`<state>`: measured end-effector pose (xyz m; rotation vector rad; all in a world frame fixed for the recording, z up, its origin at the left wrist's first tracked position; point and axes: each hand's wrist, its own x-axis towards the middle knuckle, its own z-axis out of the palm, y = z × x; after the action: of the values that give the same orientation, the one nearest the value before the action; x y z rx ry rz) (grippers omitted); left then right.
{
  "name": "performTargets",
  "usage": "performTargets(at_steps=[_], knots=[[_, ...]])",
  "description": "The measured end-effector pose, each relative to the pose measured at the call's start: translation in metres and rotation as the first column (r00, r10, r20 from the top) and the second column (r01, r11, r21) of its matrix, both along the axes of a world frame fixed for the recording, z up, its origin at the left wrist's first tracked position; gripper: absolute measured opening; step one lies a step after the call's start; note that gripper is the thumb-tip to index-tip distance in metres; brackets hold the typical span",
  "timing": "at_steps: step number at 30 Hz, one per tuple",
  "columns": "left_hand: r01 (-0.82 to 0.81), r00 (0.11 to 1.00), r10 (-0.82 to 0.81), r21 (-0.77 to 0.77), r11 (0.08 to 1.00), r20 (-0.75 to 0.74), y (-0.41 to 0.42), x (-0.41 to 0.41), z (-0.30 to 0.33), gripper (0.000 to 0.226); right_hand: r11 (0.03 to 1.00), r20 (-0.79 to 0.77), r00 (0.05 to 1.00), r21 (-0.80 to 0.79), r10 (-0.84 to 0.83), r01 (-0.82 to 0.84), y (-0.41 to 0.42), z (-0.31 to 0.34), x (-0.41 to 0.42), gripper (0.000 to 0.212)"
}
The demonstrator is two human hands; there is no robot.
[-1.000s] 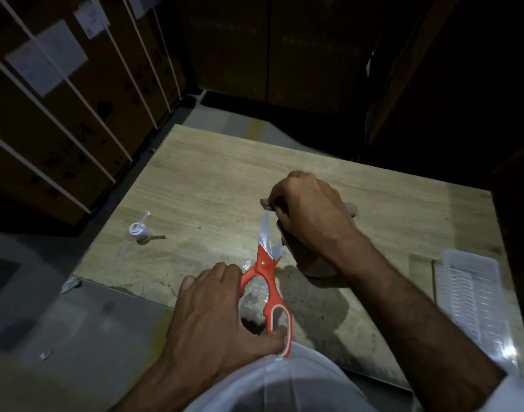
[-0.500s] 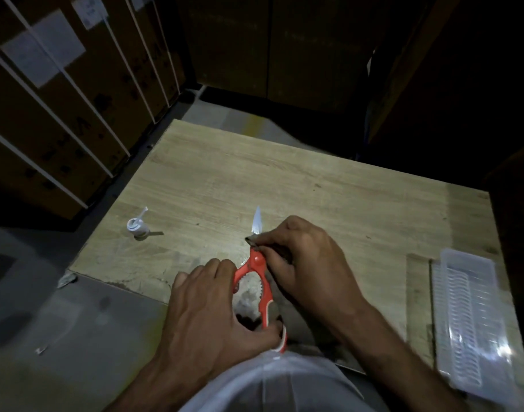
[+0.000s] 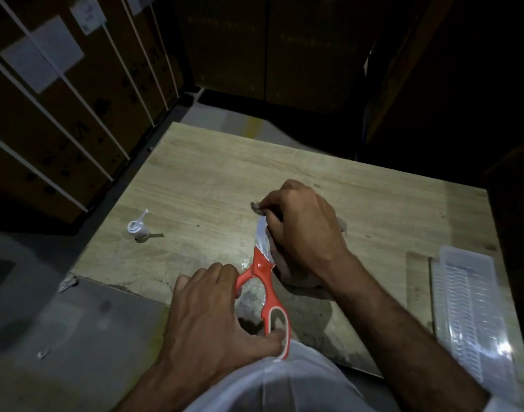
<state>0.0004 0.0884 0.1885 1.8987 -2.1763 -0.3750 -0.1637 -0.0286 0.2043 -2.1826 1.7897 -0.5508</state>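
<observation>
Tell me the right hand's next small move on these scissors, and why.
Likely slide the right hand back down the blade toward the orange pivot: it pinches a small grey piece up at the tip, with most of the blade below it, while the left hand grips the scissors by the handles.
</observation>
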Motion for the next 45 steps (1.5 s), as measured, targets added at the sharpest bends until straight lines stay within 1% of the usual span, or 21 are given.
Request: performTargets(at_steps=[2,4,5,7,8,10,12,14,16,18,21,28,33,36,38,39,41,42,43,45], knots=[[-0.005,1.0,0.005,0.003,1.0,-0.002,0.0,0.001,0.0,0.073,0.998,0.031,0.998,0.027,-0.053,0.052,-0.013,-0.004,-0.004,0.02],[-0.008,1.0,0.008,0.009,1.0,-0.008,0.001,0.001,0.0,0.073,0.991,0.144,0.98,0.036,-0.135,0.131,-0.024,0.0,-0.011,0.021],[-0.01,1.0,0.01,0.015,1.0,-0.01,0.001,0.001,0.0,0.073,0.986,0.195,0.966,0.012,-0.168,0.169,-0.026,0.006,-0.014,0.021],[-0.016,1.0,0.016,0.022,1.0,-0.011,-0.001,0.002,-0.002,0.072,0.981,0.273,0.947,-0.043,-0.169,0.187,-0.017,0.024,-0.021,0.018],[-0.021,1.0,0.021,0.024,0.999,-0.012,-0.001,0.003,-0.002,0.072,0.986,0.291,0.948,-0.06,-0.13,0.154,-0.007,0.032,-0.024,0.018],[-0.032,0.999,0.032,0.014,0.999,-0.022,-0.002,0.004,-0.002,0.071,0.999,0.246,0.969,-0.045,0.002,0.01,0.02,0.043,-0.027,0.018],[-0.038,0.999,0.039,0.012,0.999,-0.022,-0.004,0.004,-0.001,0.068,0.99,0.132,0.983,0.033,0.13,-0.135,0.045,0.036,-0.021,0.022],[-0.042,0.999,0.043,0.017,0.999,-0.004,-0.005,0.002,0.0,0.066,0.978,0.083,0.979,0.085,0.185,-0.192,0.055,0.02,-0.011,0.026],[-0.057,0.998,0.057,0.019,0.998,-0.004,-0.006,0.002,0.001,0.066,0.98,0.11,0.98,0.088,0.168,-0.178,0.052,0.006,-0.007,0.025],[-0.061,0.998,0.061,0.016,0.998,-0.002,-0.007,0.003,0.003,0.066,0.987,0.12,0.982,0.056,0.145,-0.152,0.044,0.001,-0.005,0.023],[-0.052,0.999,0.052,0.016,0.999,0.012,-0.009,0.003,0.002,0.067,0.99,0.066,0.988,0.027,0.139,-0.141,0.033,0.002,-0.002,0.022],[-0.023,1.0,0.023,0.008,1.0,0.012,-0.011,0.005,-0.002,0.07,0.994,0.012,0.994,-0.026,0.11,-0.11,0.009,0.013,0.006,0.025],[-0.006,1.0,0.006,-0.011,1.0,0.017,-0.012,0.005,-0.002,0.07,0.992,-0.034,0.993,-0.056,0.112,-0.114,-0.01,0.006,0.006,0.02],[-0.005,1.0,0.005,0.006,1.0,-0.005,-0.013,0.005,-0.001,0.069,0.995,-0.063,0.995,-0.065,0.075,-0.079,-0.027,0.003,0.001,0.019],[-0.004,1.0,0.005,0.026,1.0,-0.007,-0.013,0.005,-0.001,0.069,0.996,-0.035,0.999,-0.093,0.0,-0.004,-0.036,0.005,-0.005,0.015],[-0.004,1.0,0.004,0.042,0.999,-0.001,-0.014,0.005,-0.001,0.069,0.991,0.015,0.999,-0.121,-0.049,0.05,-0.036,0.011,-0.008,0.015],[-0.013,1.0,0.013,0.064,0.998,0.008,-0.014,0.007,-0.002,0.068,0.98,0.186,0.978,-0.158,-0.094,0.124,-0.026,0.027,-0.016,0.015],[-0.02,1.0,0.02,0.061,0.998,0.005,-0.014,0.007,-0.001,0.068,0.985,0.253,0.964,-0.134,-0.075,0.111,-0.015,0.035,-0.018,0.014],[-0.027,1.0,0.027,0.051,0.998,-0.002,-0.014,0.007,-0.001,0.067,0.995,0.277,0.96,-0.078,-0.031,0.055,-0.003,0.042,-0.019,0.014],[-0.032,0.999,0.033,0.051,0.998,-0.017,-0.015,0.005,0.0,0.065,0.993,0.214,0.973,0.067,0.085,-0.101,0.025,0.043,-0.01,0.016]])
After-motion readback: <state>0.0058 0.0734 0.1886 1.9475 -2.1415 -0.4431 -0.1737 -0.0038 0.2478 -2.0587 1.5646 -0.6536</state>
